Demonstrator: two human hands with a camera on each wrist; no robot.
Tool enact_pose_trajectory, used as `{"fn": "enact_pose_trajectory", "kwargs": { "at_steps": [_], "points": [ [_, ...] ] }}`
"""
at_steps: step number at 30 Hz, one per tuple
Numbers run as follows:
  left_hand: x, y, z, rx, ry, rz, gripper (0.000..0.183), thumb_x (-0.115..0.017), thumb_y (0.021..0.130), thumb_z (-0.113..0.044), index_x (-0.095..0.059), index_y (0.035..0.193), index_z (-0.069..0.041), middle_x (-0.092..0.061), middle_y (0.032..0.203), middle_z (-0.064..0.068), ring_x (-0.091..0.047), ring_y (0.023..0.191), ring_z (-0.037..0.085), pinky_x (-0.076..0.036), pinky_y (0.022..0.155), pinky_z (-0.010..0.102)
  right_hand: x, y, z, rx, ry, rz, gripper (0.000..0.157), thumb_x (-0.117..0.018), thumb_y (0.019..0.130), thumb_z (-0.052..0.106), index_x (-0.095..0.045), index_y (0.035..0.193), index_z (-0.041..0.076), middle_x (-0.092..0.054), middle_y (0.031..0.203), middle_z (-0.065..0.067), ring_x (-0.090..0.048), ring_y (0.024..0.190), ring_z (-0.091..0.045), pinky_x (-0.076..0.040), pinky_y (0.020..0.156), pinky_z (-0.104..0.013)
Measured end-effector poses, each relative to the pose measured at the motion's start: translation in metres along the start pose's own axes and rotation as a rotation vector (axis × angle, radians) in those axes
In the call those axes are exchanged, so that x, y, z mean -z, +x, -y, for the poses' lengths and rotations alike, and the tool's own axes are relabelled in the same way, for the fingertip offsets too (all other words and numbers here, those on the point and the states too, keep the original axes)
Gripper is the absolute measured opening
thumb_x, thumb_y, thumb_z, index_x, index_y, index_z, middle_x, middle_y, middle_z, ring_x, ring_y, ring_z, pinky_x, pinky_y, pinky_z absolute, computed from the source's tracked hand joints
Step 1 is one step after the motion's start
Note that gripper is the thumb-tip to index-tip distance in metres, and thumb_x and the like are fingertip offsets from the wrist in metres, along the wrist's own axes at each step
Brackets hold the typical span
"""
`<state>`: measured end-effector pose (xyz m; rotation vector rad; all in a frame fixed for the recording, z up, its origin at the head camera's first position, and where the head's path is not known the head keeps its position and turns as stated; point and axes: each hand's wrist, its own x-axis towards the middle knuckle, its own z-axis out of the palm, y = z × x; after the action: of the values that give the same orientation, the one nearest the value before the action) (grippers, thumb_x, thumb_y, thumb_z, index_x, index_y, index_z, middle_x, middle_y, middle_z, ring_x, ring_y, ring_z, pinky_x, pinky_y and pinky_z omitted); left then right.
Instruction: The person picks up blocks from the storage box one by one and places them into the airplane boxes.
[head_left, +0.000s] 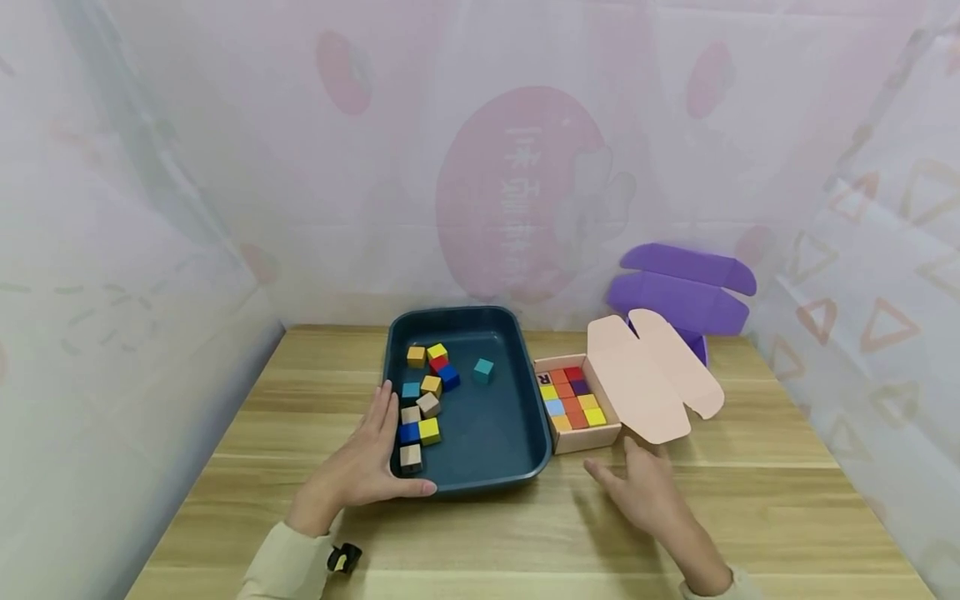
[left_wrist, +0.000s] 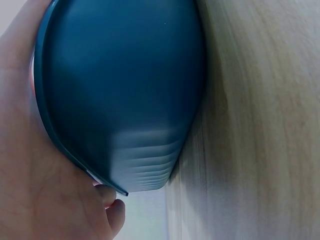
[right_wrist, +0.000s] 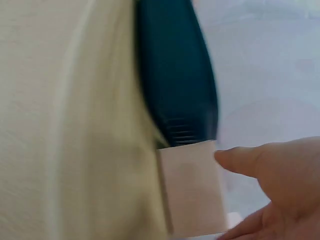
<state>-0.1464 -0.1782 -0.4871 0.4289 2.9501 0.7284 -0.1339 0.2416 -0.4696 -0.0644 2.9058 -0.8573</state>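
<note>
My left hand (head_left: 358, 462) rests at the near left corner of a dark teal tray (head_left: 495, 446), its fingers stretched along the left rim and its thumb along the near rim. Several coloured and plain wooden cubes lie mostly along the tray's left side, with a teal cube (head_left: 483, 371) apart from them. To the tray's right stands a pink cardboard box (head_left: 587, 441), lid folded back, packed with coloured cubes (head_left: 573, 400). Just in front of that box is my right hand (head_left: 645, 492), holding nothing, its thumb and fingers spread apart; in the right wrist view it overlaps the box's edge.
Behind the pink lid (head_left: 652, 379) a purple box (head_left: 678, 292) stands with its flap up against the patterned backdrop (head_left: 375, 167). Fabric walls enclose the wooden table (head_left: 480, 550) at the back and both sides. A black object (head_left: 344, 557) shows beside my left sleeve.
</note>
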Motion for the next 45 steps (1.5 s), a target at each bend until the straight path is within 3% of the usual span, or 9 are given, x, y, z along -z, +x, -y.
{"fn": "enact_pose_trajectory", "kwargs": {
  "at_steps": [4,8,14,22,29,33,39,45],
  "points": [
    [-0.001,0.0,0.0,0.009,0.011,0.006,0.151,-0.075,0.071,-0.085,0.001,0.168,0.001,0.013,0.178,0.018,0.005,0.166,0.044,-0.026,0.126,0.07,-0.015,0.009,-0.01,-0.035,0.136,-0.012,0.106,-0.065,0.102,0.053,-0.014,0.159,-0.02,-0.026,0.165,-0.041,-0.03,0.154,-0.054,-0.033,0.124,-0.066],
    [-0.001,0.0,0.0,0.012,0.005,0.006,0.152,-0.076,0.07,-0.085,0.001,0.168,0.001,0.013,0.178,0.017,0.005,0.166,0.043,-0.025,0.126,0.07,-0.026,0.019,-0.014,-0.052,0.287,-0.084,0.109,-0.068,0.101,0.052,-0.004,0.166,-0.008,-0.02,0.172,-0.033,-0.021,0.161,-0.048,-0.024,0.129,-0.063],
    [0.0,-0.001,-0.001,0.006,0.001,0.002,0.151,-0.076,0.071,-0.084,0.003,0.168,0.0,0.014,0.178,0.017,0.006,0.166,0.044,-0.024,0.126,0.07,-0.038,0.029,-0.011,-0.077,0.379,-0.21,0.11,-0.077,0.094,0.054,-0.015,0.164,-0.005,-0.032,0.165,-0.035,-0.032,0.156,-0.048,-0.028,0.128,-0.063],
    [0.001,-0.003,-0.001,0.008,0.015,0.002,0.151,-0.075,0.071,-0.085,0.002,0.168,0.001,0.013,0.178,0.018,0.005,0.166,0.043,-0.024,0.127,0.069,-0.049,0.041,-0.001,-0.103,0.422,-0.338,0.123,-0.094,0.078,0.044,-0.017,0.159,-0.006,-0.036,0.153,-0.034,-0.041,0.144,-0.047,-0.034,0.125,-0.062],
    [0.001,-0.004,-0.001,0.01,0.004,-0.004,0.151,-0.077,0.071,-0.083,0.0,0.168,0.002,0.013,0.178,0.018,0.005,0.166,0.044,-0.024,0.127,0.07,-0.049,0.054,-0.002,0.002,0.427,-0.425,0.124,-0.1,0.072,0.029,-0.018,0.161,-0.001,-0.04,0.151,-0.03,-0.044,0.141,-0.043,-0.035,0.125,-0.059],
    [0.0,-0.004,-0.002,0.014,0.008,0.0,0.151,-0.076,0.071,-0.084,0.001,0.168,0.001,0.013,0.178,0.017,0.005,0.166,0.043,-0.024,0.127,0.069,-0.041,0.059,-0.012,0.037,0.418,-0.382,0.119,-0.099,0.074,0.029,-0.022,0.16,0.002,-0.043,0.153,-0.026,-0.047,0.142,-0.041,-0.036,0.125,-0.059],
    [0.0,-0.004,-0.002,0.017,-0.005,-0.001,0.151,-0.077,0.071,-0.084,0.002,0.168,0.001,0.013,0.178,0.017,0.005,0.166,0.043,-0.024,0.127,0.069,-0.02,0.076,-0.033,0.12,0.481,-0.2,0.11,-0.096,0.079,0.028,-0.025,0.162,0.006,-0.043,0.162,-0.02,-0.044,0.151,-0.038,-0.036,0.126,-0.057],
    [0.001,-0.004,-0.001,0.017,0.006,0.001,0.15,-0.077,0.071,-0.083,0.001,0.168,0.002,0.013,0.178,0.018,0.005,0.166,0.043,-0.024,0.127,0.069,-0.005,0.099,-0.053,0.191,0.488,-0.096,0.116,-0.093,0.083,0.029,-0.016,0.168,0.006,-0.028,0.172,-0.024,-0.025,0.161,-0.043,-0.024,0.131,-0.061]
  ]
}}
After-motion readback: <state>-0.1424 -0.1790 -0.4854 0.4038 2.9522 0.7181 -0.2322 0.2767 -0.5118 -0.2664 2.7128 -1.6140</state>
